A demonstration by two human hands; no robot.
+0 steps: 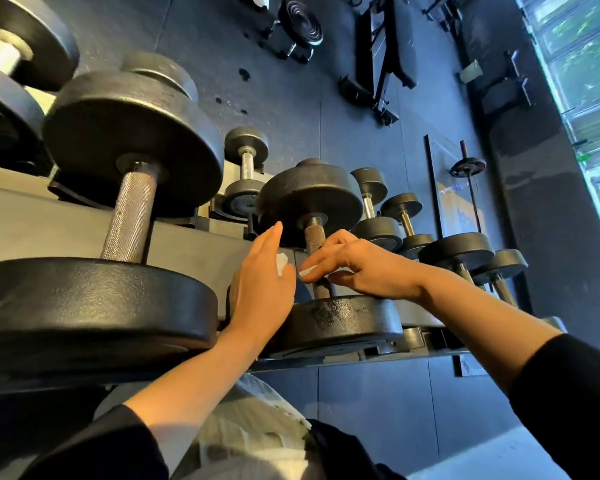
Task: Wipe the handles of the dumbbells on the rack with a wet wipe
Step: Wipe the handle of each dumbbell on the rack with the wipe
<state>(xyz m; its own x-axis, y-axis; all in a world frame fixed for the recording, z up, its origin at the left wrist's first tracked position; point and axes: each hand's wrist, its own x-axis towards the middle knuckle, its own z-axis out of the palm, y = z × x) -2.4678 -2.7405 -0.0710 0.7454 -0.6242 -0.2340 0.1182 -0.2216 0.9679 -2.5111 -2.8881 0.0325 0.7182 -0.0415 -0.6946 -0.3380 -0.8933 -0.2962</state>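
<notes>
right hand (357, 265) pinches wet wipe (307, 271) against dumbbell handle (315, 237); left hand (262, 285) flat, seemingly empty.

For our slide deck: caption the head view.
Right hand wipes a dumbbell handle with a wet wipe.

My right hand (357, 268) curls over the knurled handle (315, 237) of the middle dumbbell (329, 320) on the rack (194, 244), with a white wet wipe (307, 271) under its fingers against the handle. My left hand (262, 289), fingers straight, rests just beside it; a white scrap shows at its palm. A larger dumbbell (132, 157) sits to the left.
</notes>
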